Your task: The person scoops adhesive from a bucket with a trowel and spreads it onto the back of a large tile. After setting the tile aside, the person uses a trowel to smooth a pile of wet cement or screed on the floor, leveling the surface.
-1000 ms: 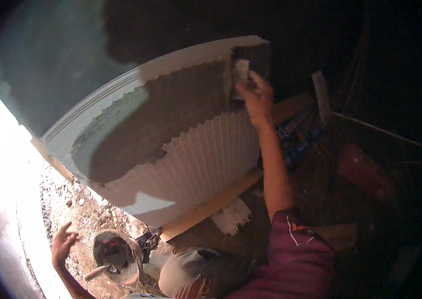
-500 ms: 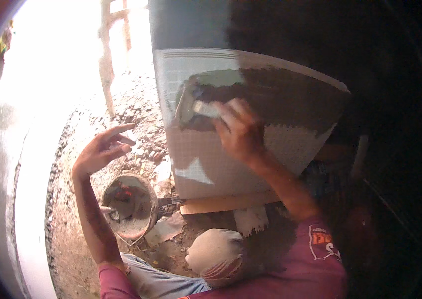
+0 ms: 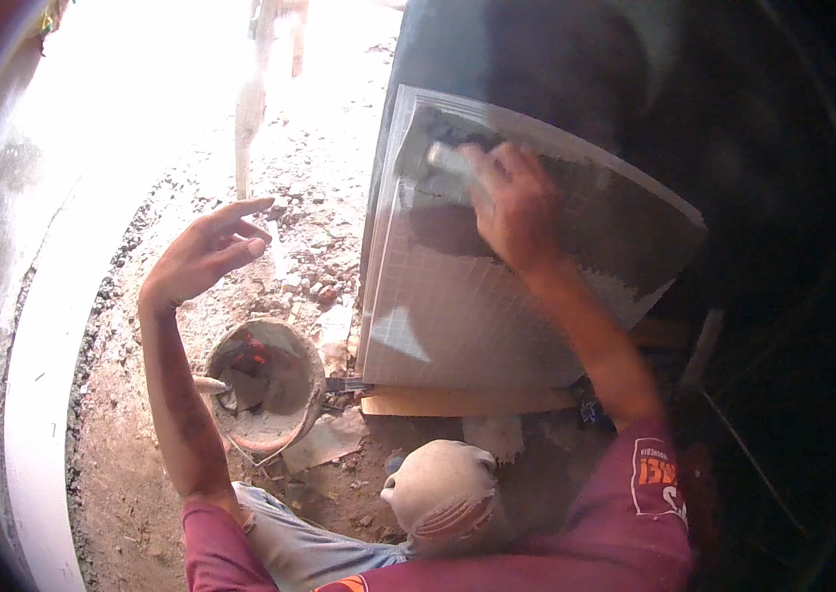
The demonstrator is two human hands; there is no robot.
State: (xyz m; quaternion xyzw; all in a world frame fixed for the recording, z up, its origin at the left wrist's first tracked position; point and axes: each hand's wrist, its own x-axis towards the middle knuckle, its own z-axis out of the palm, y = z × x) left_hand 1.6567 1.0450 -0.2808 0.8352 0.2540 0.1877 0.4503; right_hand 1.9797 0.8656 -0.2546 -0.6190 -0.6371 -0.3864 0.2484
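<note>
My right hand point(image 3: 520, 202) grips the pale handle of a trowel point(image 3: 450, 158), its blade blurred against the wet adhesive. Dark grey adhesive point(image 3: 615, 202) covers the upper part of a large tile point(image 3: 477, 326), whose grid-patterned back shows below. My left hand point(image 3: 206, 252) hangs in the air left of the tile, fingers stretched out and thumb apart, holding nothing. Below it stands a round bucket point(image 3: 314, 395) with grey mix point(image 3: 285, 380) inside. The light handle of another tool point(image 3: 209, 385) sticks out over the bucket's left rim.
A wooden board point(image 3: 467, 401) runs along the tile's near edge. My knee point(image 3: 443, 483) is bent close to it. Rubble point(image 3: 324, 266) covers the ground to the left, near an upright wooden post point(image 3: 248, 128). A pale strip point(image 3: 43, 395) curves along the left side.
My right hand has moved the trowel up toward the tile's far left corner, and adhesive there is spread farther. My left hand has risen slightly. The view has shifted.
</note>
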